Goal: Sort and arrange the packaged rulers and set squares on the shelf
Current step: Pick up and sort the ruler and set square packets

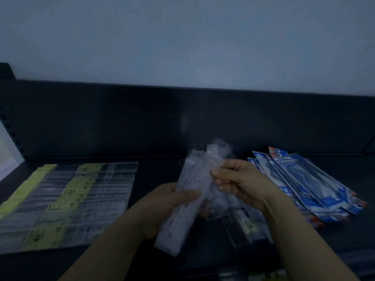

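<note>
A bundle of clear ruler packets (182, 211) was held nearest the camera, above the dark shelf (158, 171), and was tilted so that its lower end pointed towards the person. The left hand (162, 205) was wrapped round the middle of the bundle, with the fingers curled behind the plastic and the thumb laid across the front. The right hand (237, 183) was closed on the upper part of the same bundle, the plastic being pinched between thumb and curled fingers. How many packets were caught in that pinch could not be told, because of blur.

Just below the right fingers, a clear packet with a yellow label (243, 226) was seen lying flat on the shelf. Left of the left fingers, and well apart from them, yellow-labelled packets (67, 199) were laid flat in overlapping rows. Right of the right fingers, near the wrist, blue-and-white packets (304, 183) were fanned out in a slanting heap. Beyond the fingertips the shelf was closed off by a dark back panel (182, 118), and a pale wall (182, 37) was seen above it.
</note>
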Available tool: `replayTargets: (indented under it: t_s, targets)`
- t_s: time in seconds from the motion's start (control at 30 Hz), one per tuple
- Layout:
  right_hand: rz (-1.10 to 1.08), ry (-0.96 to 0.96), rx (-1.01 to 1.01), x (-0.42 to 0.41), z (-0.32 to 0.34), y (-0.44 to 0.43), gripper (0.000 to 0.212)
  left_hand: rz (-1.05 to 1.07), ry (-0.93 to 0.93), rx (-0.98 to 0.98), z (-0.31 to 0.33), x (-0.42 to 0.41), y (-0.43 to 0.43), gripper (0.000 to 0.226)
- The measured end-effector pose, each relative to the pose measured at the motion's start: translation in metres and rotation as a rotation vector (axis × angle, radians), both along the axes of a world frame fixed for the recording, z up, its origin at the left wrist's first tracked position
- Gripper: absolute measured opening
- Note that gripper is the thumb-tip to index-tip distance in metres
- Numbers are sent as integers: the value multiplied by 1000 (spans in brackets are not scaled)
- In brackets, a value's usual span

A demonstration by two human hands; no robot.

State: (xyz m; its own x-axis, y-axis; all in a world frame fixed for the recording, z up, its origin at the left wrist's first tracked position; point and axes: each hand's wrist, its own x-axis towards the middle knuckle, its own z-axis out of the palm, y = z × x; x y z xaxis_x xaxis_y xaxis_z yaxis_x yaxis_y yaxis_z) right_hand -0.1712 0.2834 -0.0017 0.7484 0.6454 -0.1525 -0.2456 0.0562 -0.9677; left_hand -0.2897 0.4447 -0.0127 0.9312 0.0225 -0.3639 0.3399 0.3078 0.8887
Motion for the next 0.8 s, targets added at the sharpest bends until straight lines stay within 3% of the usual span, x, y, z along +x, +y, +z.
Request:
replayTargets:
  t_s: [0.07,0.1,0.2,0.27,0.37,0.43,0.53,0.67,0.73,0.8]
  targets:
    - [-81,2,53,1,-2,7,18,95,-36,82,-9,-2,5,20]
    - [-146,-98,-15,3,-6,7,14,172,-42,67,-8,-1,6,15]
    - [-177,-673,-518,7,-23,1,11,377,-62,-78,-12,1,19,13]
    - [-36,-831,-786,-1,-34,7,23,435,-66,-130,-14,1,24,13]
    - [-66,-1002,-1016,-16,-43,25,31,464,-78,-113,-15,1,26,12]
    - [-127,-953,-995,-18,-45,31,38,469,-76,-117,-16,1,27,12]
    - [-116,-859,-1051,-17,-37,33,23,468,-78,-139,-19,0,29,21]
    - [-82,-773,-1057,-14,-33,33,18,474,-73,-129,-21,1,29,25]
    - [-75,-712,-928,-15,-30,28,21,490,-66,-121,-21,2,28,26]
    - [-55,-476,-622,-20,-26,21,17,505,-53,-141,-20,3,30,29]
